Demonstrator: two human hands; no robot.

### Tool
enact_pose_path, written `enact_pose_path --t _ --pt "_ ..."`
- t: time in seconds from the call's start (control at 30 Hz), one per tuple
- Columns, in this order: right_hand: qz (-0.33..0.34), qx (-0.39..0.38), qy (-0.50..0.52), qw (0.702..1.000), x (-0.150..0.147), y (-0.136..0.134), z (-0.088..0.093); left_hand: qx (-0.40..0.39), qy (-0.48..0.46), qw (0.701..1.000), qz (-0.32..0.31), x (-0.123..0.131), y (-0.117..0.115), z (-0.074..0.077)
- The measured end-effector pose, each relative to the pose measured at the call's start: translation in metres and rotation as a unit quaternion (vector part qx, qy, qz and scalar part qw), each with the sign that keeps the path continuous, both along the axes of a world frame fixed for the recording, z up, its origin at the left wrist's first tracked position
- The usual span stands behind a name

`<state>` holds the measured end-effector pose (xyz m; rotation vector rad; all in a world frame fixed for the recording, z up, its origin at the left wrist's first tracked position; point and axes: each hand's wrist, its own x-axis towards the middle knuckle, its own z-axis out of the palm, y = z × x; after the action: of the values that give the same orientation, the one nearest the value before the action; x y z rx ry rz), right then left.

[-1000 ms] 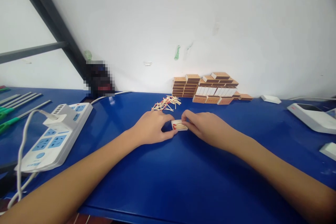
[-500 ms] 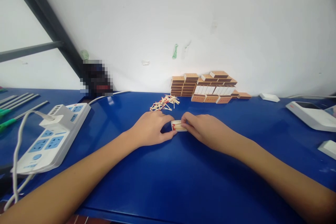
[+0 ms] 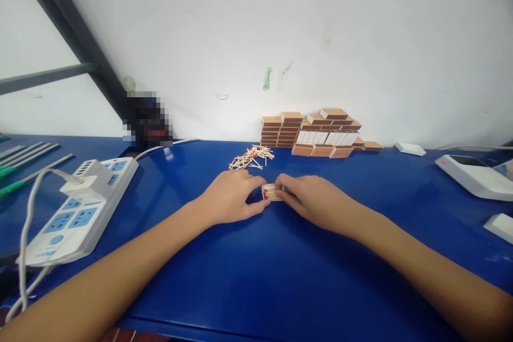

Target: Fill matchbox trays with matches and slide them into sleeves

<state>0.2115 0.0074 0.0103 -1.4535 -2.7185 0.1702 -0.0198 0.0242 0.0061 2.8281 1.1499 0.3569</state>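
Note:
A small white matchbox tray (image 3: 276,200) lies on the blue table in front of me. Inside it are red-tipped matches (image 3: 271,194). My left hand (image 3: 232,196) grips the tray's left end between thumb and forefinger. From the right, my right hand (image 3: 310,197) reaches over the other end, its thumb and fingertips pinched together at the matches. Whatever sits between those fingertips is hidden. Just beyond my left hand lies a loose pile of matches (image 3: 250,158).
Several stacked matchboxes (image 3: 280,131) stand against the wall, with more boxes (image 3: 323,150) to their right. A white power strip (image 3: 80,216) with cables is at the left, near green-handled tools (image 3: 14,187). A white device (image 3: 476,176) sits at the right.
My right fingertips have shifted slightly left and curled further over the matches. My left hand stays in place on the tray.

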Motion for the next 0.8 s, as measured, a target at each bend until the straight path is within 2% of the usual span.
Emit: enact_pose_path --t 0.33,0.5,0.67,0.8 --pt "0.005 0.011 0.001 1.000 -0.001 -0.001 -0.001 0.010 0.005 1.000 -0.003 0.001 0.000 -0.001" --pt "0.002 0.023 0.058 0.998 0.002 -0.001 -0.005 0.020 0.011 1.000 -0.003 0.000 0.000 -0.002" --pt "-0.097 0.063 0.152 0.982 -0.002 0.021 -0.002 0.010 0.011 0.999 -0.033 0.002 -0.005 -0.001" --pt "-0.175 0.064 0.120 0.975 -0.015 0.060 0.005 0.010 0.009 0.999 -0.048 0.003 -0.008 0.001"
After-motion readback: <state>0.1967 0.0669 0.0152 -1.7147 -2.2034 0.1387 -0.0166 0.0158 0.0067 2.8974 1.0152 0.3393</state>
